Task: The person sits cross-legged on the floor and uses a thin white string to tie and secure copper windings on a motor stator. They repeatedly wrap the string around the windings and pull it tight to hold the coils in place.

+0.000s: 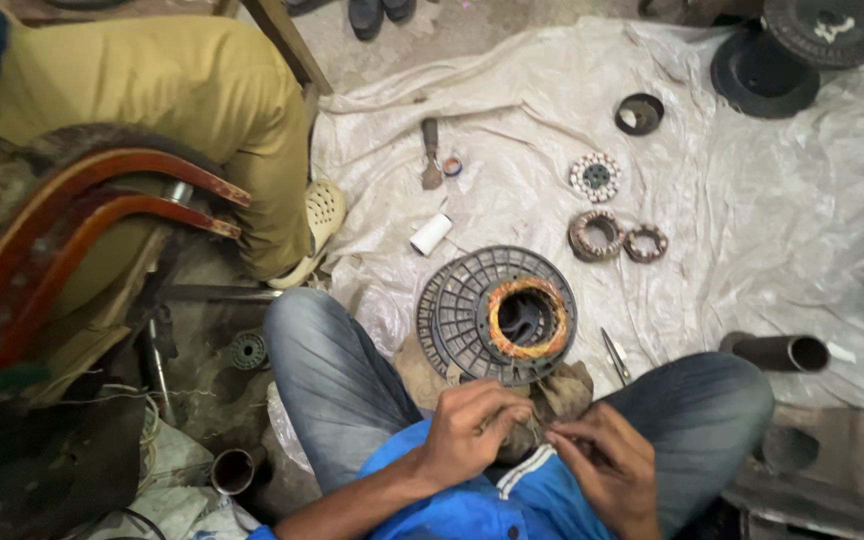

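Head view showed left hand (472,425) and right hand (602,460) both pinched closed on a brown wound part (537,415). Its winding looked unfinished; three wound stators (597,235) lay apart on the sheet (752,220).

what the left hand (472,430) and right hand (602,465) pinch between their fingertips is too small to tell — the curled fingers (497,410) hide it. just beyond the fingers, the brown cloth bundle (562,395) is mostly covered by both hands. far past them, the black spools (802,45) are cut off by the top edge.
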